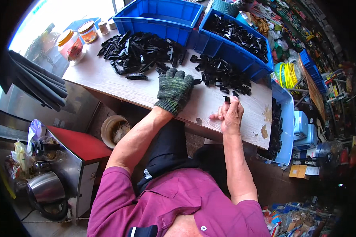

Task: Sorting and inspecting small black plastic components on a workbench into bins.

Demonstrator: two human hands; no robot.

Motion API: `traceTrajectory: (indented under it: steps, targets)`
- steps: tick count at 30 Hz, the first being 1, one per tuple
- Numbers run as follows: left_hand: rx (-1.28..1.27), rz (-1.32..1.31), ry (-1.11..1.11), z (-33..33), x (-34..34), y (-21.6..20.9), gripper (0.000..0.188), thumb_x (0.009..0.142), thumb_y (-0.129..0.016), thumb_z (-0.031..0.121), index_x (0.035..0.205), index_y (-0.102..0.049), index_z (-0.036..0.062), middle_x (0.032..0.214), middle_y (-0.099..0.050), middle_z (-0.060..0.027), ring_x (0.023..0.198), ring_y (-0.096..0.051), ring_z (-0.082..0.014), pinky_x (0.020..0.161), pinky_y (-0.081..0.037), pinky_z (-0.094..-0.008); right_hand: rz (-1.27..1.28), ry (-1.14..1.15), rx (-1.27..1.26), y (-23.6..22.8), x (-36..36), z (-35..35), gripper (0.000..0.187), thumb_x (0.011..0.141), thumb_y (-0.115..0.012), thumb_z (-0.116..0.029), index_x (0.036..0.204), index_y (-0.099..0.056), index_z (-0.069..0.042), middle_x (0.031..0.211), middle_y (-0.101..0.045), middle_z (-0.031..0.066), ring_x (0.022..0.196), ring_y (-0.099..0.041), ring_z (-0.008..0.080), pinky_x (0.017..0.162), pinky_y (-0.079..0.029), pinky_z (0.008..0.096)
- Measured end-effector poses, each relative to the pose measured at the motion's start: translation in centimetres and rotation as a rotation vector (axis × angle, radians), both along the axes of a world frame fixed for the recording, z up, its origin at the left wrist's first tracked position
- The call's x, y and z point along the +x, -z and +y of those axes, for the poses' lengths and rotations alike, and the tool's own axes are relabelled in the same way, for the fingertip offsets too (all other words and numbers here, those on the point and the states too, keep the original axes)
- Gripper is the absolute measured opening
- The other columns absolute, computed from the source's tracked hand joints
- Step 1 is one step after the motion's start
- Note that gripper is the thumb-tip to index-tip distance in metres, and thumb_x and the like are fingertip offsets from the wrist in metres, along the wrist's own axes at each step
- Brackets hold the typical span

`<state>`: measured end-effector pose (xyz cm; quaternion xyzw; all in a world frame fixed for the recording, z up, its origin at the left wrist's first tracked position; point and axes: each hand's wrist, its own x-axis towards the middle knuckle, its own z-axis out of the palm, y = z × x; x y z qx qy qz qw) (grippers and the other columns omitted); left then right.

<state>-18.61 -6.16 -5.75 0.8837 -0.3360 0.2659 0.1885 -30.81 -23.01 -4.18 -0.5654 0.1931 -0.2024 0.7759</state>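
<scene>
My left hand [174,90], in a dark green-grey knitted glove, rests over the table with its fingers curled at the near edge of a heap of long black plastic parts [140,51]. The end of a black plastic part [197,81] sticks out beside the gloved fingers; the rest is hidden under them. Bare and raised over the table's right side, my right hand [231,114] pinches a small black plastic clip [226,99] between thumb and forefinger. Just beyond it lies a second heap of smaller black pieces [223,73]. One long part [137,77] lies apart, left of the glove.
Two blue crates stand behind the heaps: one [156,25] at the back, another [233,51] full of black pieces. A pale blue bin [285,130] sits off the table's right edge. Jars [70,45] occupy the back left. Below are a bucket [115,131] and a red-topped cabinet [77,144].
</scene>
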Motion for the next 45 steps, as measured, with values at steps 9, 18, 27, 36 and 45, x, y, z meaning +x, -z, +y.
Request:
traceTrajectory:
  steps: [9, 18, 27, 36, 45]
  targets:
    - [-0.568, 0.613, 0.543, -2.3, -5.3, -0.2, 0.020, 0.094, -0.063, 0.015, 0.108, -0.063, 0.0019, 0.096, -0.066, -0.0159, 0.085, -0.067, -0.0291, 0.074, -0.053, -0.0379, -0.031, 0.131, 0.083, -0.1, -0.1, 0.3, 0.033, 0.098, -0.049, -0.035, 0.077, -0.045, -0.010, 0.052, -0.033, -0.0025, 0.040, -0.036, 0.0102, 0.036, -0.051, 0.0327]
    - [-0.634, 0.797, 0.545, -3.5, -5.5, -0.4, 0.022, 0.097, -0.056, 0.020, 0.106, -0.067, 0.0034, 0.101, -0.067, -0.0194, 0.092, -0.065, -0.0379, 0.078, -0.052, -0.0435, -0.016, 0.127, -0.076, 1.2, -0.1, -0.1, 0.027, 0.098, -0.052, -0.032, 0.080, -0.048, -0.013, 0.056, -0.041, -0.0047, 0.043, -0.037, 0.0072, 0.038, -0.029, 0.0250]
    - [-0.630, 0.751, 0.360, -4.8, -5.7, 0.5, 0.022, 0.100, -0.052, 0.020, 0.106, -0.064, 0.0022, 0.094, -0.066, -0.0180, 0.087, -0.066, -0.0320, 0.076, -0.050, -0.0392, 0.005, 0.231, -0.254, 2.5, 0.3, -0.4, 0.030, 0.097, -0.052, -0.021, 0.070, -0.046, -0.009, 0.065, -0.034, -0.0075, 0.061, -0.031, 0.0040, 0.054, -0.028, 0.0250]
    - [-0.363, 0.211, 0.341, -5.9, -5.3, 3.1, 0.027, 0.089, -0.058, 0.009, 0.115, -0.061, -0.0004, 0.108, -0.063, -0.0228, 0.094, -0.063, -0.0389, 0.081, -0.051, -0.0480, 0.027, 0.234, -0.191, 2.0, 0.4, -0.3, 0.024, 0.097, -0.052, -0.022, 0.076, -0.050, -0.012, 0.065, -0.039, -0.0073, 0.056, -0.038, 0.0039, 0.046, -0.031, 0.0221]
    - [-0.247, 0.371, 0.241, -7.0, -7.9, 1.7, 0.044, 0.081, -0.064, 0.013, 0.121, -0.056, -0.0025, 0.115, -0.059, -0.0248, 0.099, -0.062, -0.0399, 0.079, -0.052, -0.0482, 0.022, 0.262, -0.519, 2.6, 0.2, -1.3, 0.026, 0.095, -0.050, -0.021, 0.073, -0.050, -0.007, 0.066, -0.043, -0.0028, 0.064, -0.039, 0.0084, 0.057, -0.037, 0.0279]
